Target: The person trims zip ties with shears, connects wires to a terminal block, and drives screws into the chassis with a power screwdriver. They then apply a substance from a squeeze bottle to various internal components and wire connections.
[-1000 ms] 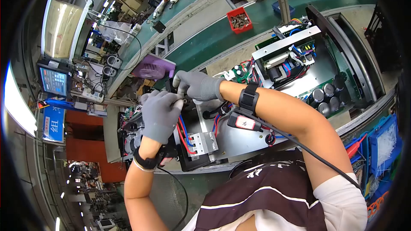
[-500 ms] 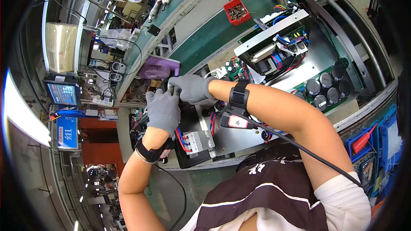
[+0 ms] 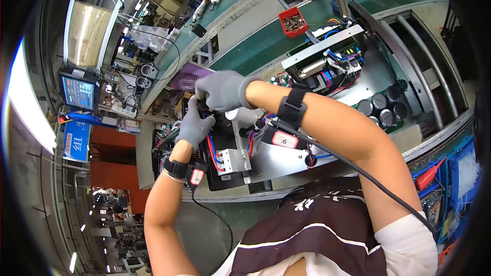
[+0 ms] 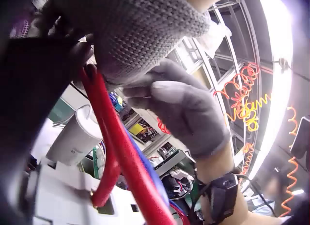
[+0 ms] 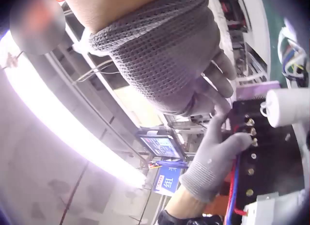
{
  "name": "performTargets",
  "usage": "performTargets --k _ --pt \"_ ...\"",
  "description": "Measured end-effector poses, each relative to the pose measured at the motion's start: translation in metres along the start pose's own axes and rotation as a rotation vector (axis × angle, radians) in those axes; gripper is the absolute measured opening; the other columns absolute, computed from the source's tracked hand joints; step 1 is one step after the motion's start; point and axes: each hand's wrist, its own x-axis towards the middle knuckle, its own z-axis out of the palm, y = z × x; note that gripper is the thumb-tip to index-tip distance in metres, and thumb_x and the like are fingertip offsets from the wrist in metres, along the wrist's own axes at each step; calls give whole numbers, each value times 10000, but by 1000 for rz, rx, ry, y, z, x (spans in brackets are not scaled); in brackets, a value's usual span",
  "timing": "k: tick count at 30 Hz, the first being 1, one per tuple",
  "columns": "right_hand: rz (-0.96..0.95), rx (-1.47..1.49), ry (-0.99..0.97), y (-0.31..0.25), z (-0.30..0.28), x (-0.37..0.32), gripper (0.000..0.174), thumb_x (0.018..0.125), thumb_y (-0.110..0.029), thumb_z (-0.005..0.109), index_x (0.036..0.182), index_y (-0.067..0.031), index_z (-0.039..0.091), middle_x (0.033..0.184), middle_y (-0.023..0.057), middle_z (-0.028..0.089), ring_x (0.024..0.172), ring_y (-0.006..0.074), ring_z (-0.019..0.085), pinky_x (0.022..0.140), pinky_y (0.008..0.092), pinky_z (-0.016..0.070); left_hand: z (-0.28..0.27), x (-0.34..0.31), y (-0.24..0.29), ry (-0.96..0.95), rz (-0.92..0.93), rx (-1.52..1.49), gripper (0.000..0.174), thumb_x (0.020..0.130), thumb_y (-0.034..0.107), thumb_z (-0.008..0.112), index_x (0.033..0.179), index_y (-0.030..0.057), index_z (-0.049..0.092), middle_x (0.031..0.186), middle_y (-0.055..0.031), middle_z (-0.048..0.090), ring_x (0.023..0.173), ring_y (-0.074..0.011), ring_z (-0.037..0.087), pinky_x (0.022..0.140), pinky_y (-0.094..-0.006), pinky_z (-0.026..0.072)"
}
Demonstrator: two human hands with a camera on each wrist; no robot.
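Note:
Both hands wear grey knit gloves and are close together over a black panel [image 5: 276,159] with brass terminals [image 5: 250,122]. The left hand [image 3: 194,127] has its thumb and forefinger spread, the thumb tip right at the terminals in the right wrist view. Above it is the right hand [image 3: 225,91], fingers bent down to the left forefinger; I cannot tell whether they pinch something. Red cables [image 4: 116,133] and a blue cable [image 4: 151,174] run from a white circuit breaker [image 3: 235,161] up to the left hand. A white cylinder [image 5: 290,106] stands beside the panel.
Right of the hands sits a metal chassis with circuit boards and black capacitors [image 3: 378,105]. A purple fan [image 3: 189,77] and a red box [image 3: 295,34] of screws are behind. Blue bins [image 3: 463,168] stand at the right, a screen [image 3: 76,92] at far left.
The left hand has turned, and its thumb now spreads away from its forefinger. The right hand stays above it, its fingers bent down at the same spot. The head view has shifted slightly.

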Motion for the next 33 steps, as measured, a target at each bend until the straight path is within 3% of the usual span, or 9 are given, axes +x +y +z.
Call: performTargets --k 6,11,14,16,21,24,27,28,33 --pt "-300 215 389 -33 -37 -106 221 796 -137 537 985 -42 603 899 121 669 846 241 656 773 345 504 2 16 -15 -25 26 38 855 726 301 691 1420 70 249 1196 -281 558 1122 -396 551 953 -399 421" --pt "-133 400 484 -52 -58 -263 195 775 -5 530 953 23 606 875 102 659 834 158 634 762 293 487 3 28 -28 -108 40 -331 829 748 282 727 1410 33 294 1270 -201 540 1144 -290 540 966 -351 411" --pt "207 763 600 -53 -38 -380 272 785 -2 567 1053 34 593 976 132 647 892 191 629 801 305 475 -22 14 -14 -272 -2 -515 735 821 360 673 1386 16 354 1336 -168 472 1181 -261 484 974 -375 393" --pt "389 885 857 -52 -3 -458 290 835 -103 577 1097 21 572 972 113 649 930 177 613 820 293 465 -39 -11 -8 -159 10 -808 448 859 266 649 1249 100 505 1032 -23 595 786 -97 554 639 -213 465" --pt "1090 479 1462 -105 82 -624 288 840 -145 557 1092 -5 566 902 57 635 795 108 577 702 238 448 -46 -65 22 349 757 -525 384 923 135 521 1288 27 474 1312 -168 465 1175 -309 508 1016 -377 393" --pt "1169 454 1709 -116 124 -681 248 825 -115 576 1053 -23 612 875 55 662 772 93 593 650 232 454 -14 -174 131 101 737 -631 353 888 206 479 1132 -43 533 1048 -108 584 887 -173 562 823 -319 442" --pt "1386 35 1286 -100 132 -695 214 814 -128 611 1004 -37 644 861 50 665 769 109 605 695 254 476 53 -224 215 -625 857 -624 295 784 33 615 1076 -13 614 930 -98 637 850 -203 615 778 -317 471" --pt "1377 26 1222 -95 129 -695 206 811 -149 636 991 -51 661 860 57 673 769 127 624 727 265 484 97 -219 235 -635 1249 -460 242 835 90 605 1067 23 628 927 -127 642 839 -263 626 767 -334 480" --pt "1401 -600 813 -51 122 -708 215 721 -41 594 920 -76 668 897 107 650 867 270 613 767 391 489 286 -301 327 -741 1800 -315 197 799 112 584 987 65 619 998 -129 595 944 -327 563 807 -408 474"
